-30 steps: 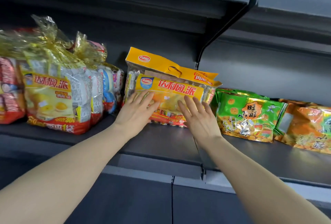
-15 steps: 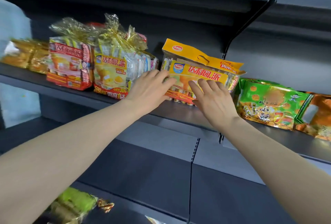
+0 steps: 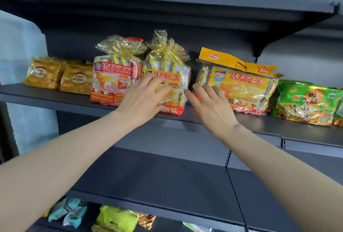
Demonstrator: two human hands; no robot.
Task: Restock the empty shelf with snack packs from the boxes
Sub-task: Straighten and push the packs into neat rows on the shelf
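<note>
My left hand (image 3: 143, 100) rests open, fingers relaxed, on the gold-tied 达利园·派 pack (image 3: 168, 64) at the shelf's (image 3: 46, 95) front edge. My right hand (image 3: 211, 107), fingers straight and holding nothing, is beside the flat 达利园·派 pack (image 3: 245, 83). A narrow gap separates the packs.

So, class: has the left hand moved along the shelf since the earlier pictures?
Yes. The left hand has gone left, away from the shelf bracket: off the yellow header-card pie pack and onto the gold-tied pie bag beside it.

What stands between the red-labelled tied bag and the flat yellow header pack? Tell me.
Head view: a gold-tied bag with a yellow label, the left hand resting on its front, then a narrow gap.
</note>
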